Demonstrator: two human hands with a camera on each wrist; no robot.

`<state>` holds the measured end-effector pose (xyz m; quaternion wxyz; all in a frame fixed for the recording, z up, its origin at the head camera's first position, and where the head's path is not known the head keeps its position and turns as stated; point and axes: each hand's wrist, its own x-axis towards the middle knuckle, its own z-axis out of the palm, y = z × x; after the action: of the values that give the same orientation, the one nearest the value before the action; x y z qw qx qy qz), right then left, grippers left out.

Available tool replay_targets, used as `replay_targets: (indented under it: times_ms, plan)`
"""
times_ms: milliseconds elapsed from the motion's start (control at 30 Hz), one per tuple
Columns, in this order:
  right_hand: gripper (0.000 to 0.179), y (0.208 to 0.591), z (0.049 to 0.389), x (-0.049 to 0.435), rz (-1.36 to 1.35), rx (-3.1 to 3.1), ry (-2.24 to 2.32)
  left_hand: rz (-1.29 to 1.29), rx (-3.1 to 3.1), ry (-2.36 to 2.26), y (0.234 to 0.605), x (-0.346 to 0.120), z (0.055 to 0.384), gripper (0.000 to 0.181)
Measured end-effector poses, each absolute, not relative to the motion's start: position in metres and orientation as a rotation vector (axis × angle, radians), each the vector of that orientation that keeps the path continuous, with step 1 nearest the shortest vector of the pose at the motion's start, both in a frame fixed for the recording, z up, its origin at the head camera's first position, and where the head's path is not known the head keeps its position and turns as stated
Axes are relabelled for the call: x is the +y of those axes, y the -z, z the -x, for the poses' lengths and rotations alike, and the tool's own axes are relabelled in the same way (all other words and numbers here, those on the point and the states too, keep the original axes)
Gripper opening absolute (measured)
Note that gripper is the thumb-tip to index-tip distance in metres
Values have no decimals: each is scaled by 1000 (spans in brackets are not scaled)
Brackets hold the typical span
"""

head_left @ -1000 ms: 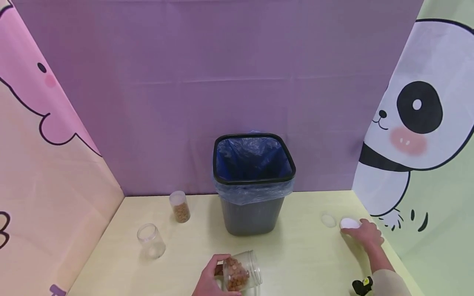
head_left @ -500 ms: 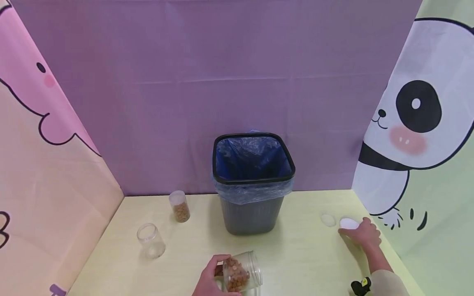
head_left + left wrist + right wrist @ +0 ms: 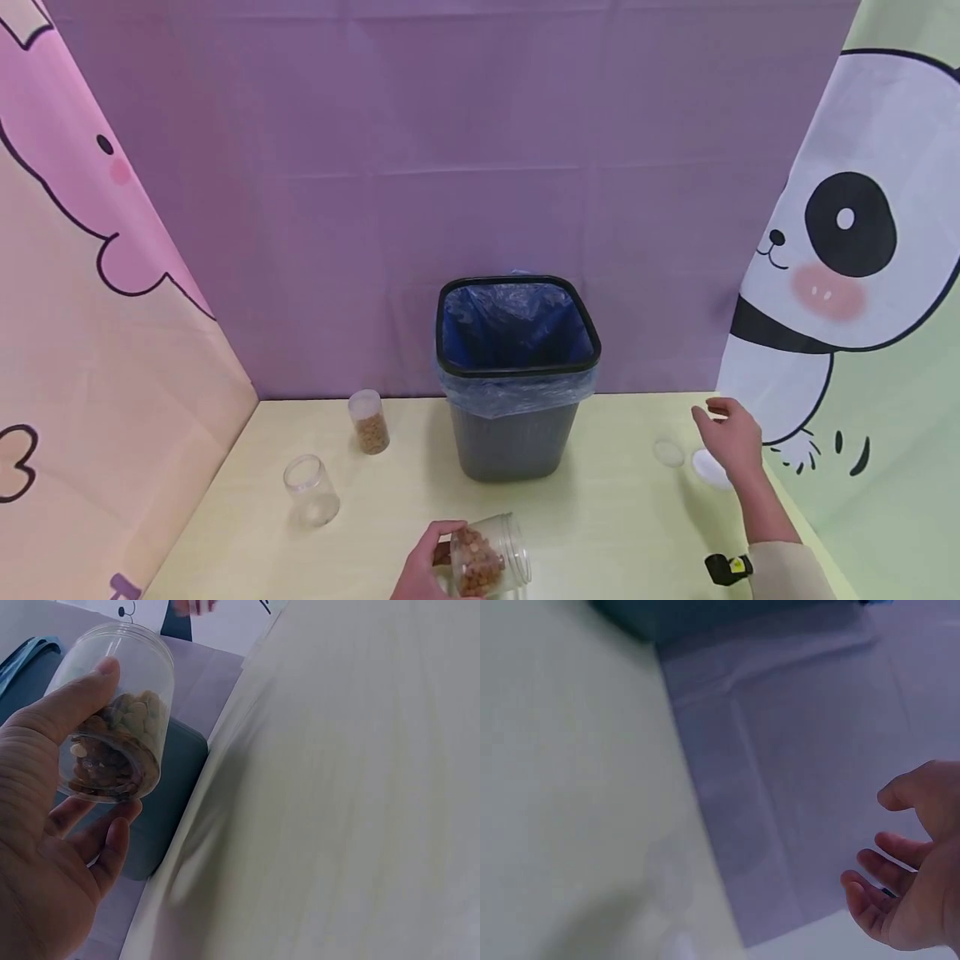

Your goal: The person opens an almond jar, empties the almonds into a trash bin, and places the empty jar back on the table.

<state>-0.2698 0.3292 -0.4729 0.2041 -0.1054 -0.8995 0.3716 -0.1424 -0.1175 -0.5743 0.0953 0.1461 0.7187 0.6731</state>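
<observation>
My left hand (image 3: 422, 568) grips a clear plastic jar (image 3: 154, 671) around its side, thumb on one side and fingers on the other. The jar lies tilted, its lidless mouth facing right in the head view, and brown, nut-like pieces (image 3: 478, 565) are gathered toward its base. Raised at the right, my right hand (image 3: 733, 440) has relaxed, slightly bent fingers with nothing between them. Below it on the table lies a round white lid (image 3: 708, 468), partly covered by the hand and forearm. A clear round disc (image 3: 668, 452) lies just left of that lid.
A grey bin (image 3: 517, 442) with a blue liner stands at the back middle. Toward the left are an uncovered clear jar (image 3: 312, 493) and a smaller capped container (image 3: 370, 425) of tan pieces. Printed cloth walls border the pale table (image 3: 615, 517) on three sides.
My right hand has let go of the white lid and lifted up and away from it, leaving it on the table. The left hand still holds the tilted jar in the same place.
</observation>
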Motion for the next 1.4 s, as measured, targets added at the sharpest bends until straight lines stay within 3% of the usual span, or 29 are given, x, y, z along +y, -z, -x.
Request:
replay_targets:
  times_ms: [367,700,1067,1400]
  plan:
    - [48,390,271,265,38,-2470,-1216,-451,2079,-2033,581,-126,142,75]
    - [57,346,279,206,-141,-2541,-1199,-503,2056,-2024,572,-124,139,73]
    - [63,334,296,177,-161,-2687,-1155,-577,2149,-2013,570,-125,139,69]
    - [47,333,298,164,-175,-2703,-1308,-564,2157,-1977,565,-126,138,71]
